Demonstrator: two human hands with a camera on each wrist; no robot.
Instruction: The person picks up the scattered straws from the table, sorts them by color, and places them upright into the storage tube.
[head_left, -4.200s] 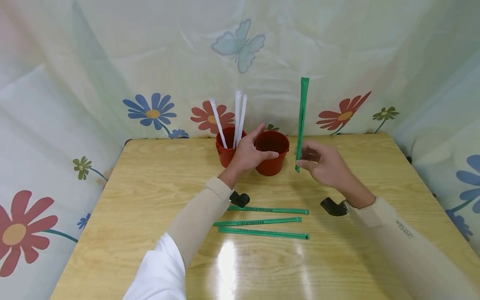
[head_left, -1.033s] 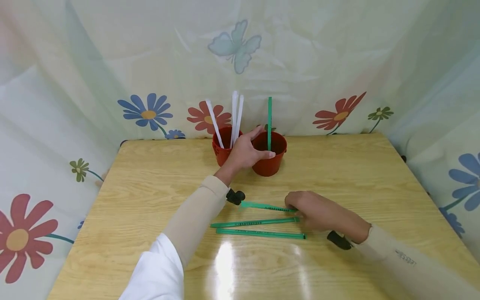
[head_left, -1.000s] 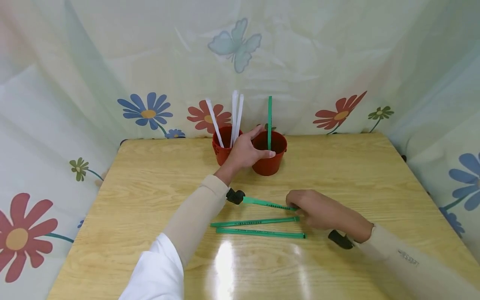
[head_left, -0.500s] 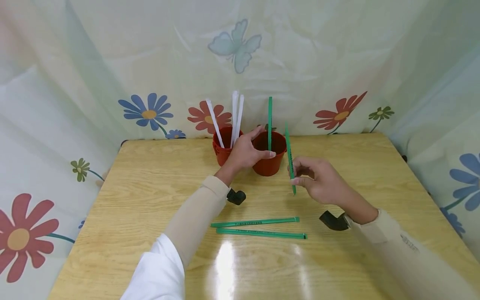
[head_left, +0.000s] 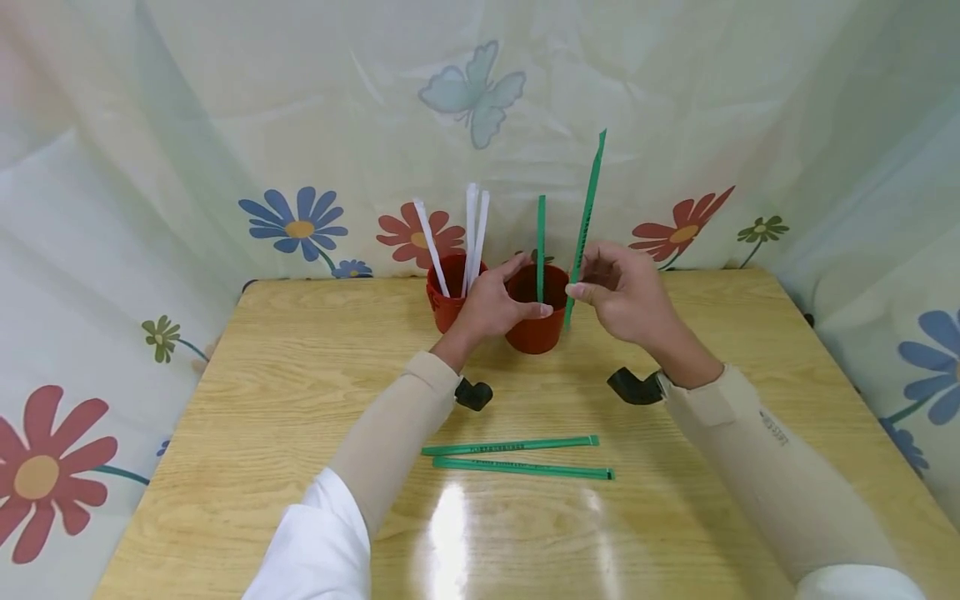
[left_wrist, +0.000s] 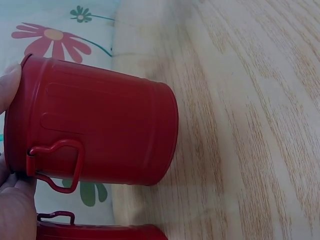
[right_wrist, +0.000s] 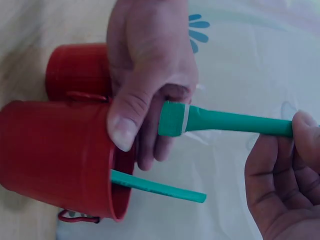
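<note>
Two straws [head_left: 517,457] lie at lower centre. The left hand [head_left: 495,304] grips the pot [head_left: 536,329]. The right hand [head_left: 622,296] pinches a green straw [head_left: 587,212], seemingly just above the pot's rim.

Glossy pale wood-grain counter [head_left: 300,358]; smooth ribbed red metal-look bucket [left_wrist: 95,135]; matt green paper-wrapped straw [right_wrist: 230,121]; thin flower-printed cloth backdrop [head_left: 225,125].

Both forearms are covered by snug beige sleeves that end at the wrists, leaving the left hand [head_left: 497,304] and the right hand [head_left: 624,293] bare. The right sleeve [head_left: 757,467] carries a small line of dark lettering along the forearm, too small to read. Above the beige cloth, white fabric shows at the left upper arm [head_left: 315,546] and at the right elbow. A small black device [head_left: 475,394] sits under the left wrist, and another black device [head_left: 635,387] under the right.
</note>
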